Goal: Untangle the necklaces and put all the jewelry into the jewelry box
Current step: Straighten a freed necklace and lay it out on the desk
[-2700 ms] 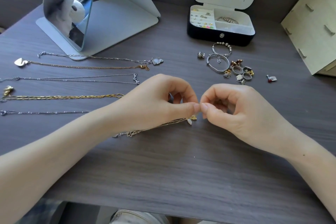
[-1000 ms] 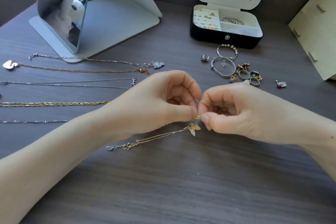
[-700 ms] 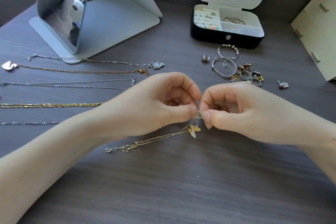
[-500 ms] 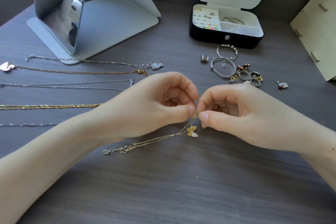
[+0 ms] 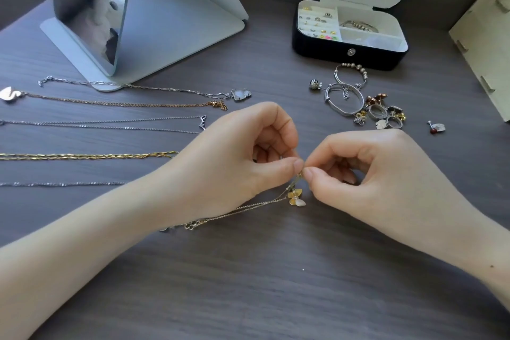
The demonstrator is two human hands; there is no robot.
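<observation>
The left grip (image 5: 234,157) and right grip (image 5: 367,174) each pinch the gold necklace (image 5: 248,207) tip to tip just above its butterfly pendant (image 5: 295,197), lifting that spot off the desk (image 5: 276,284), probably to pick a snag apart. Sorted chains (image 5: 91,156) lie straight at left, seemingly apart against re-tangling. The open jewelry box (image 5: 350,56) stands beyond.

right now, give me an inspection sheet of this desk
surface: dark wood-grain table
job's things: butterfly necklace held at its pendant end; other necklaces in straight rows at left; rings and bangles loose before the open jewelry box
clutter: standing mirror back left
grippers: left hand and right hand pinch the chain above the pendant
cables: nothing seen
surroundings: pale wooden panel at right
</observation>
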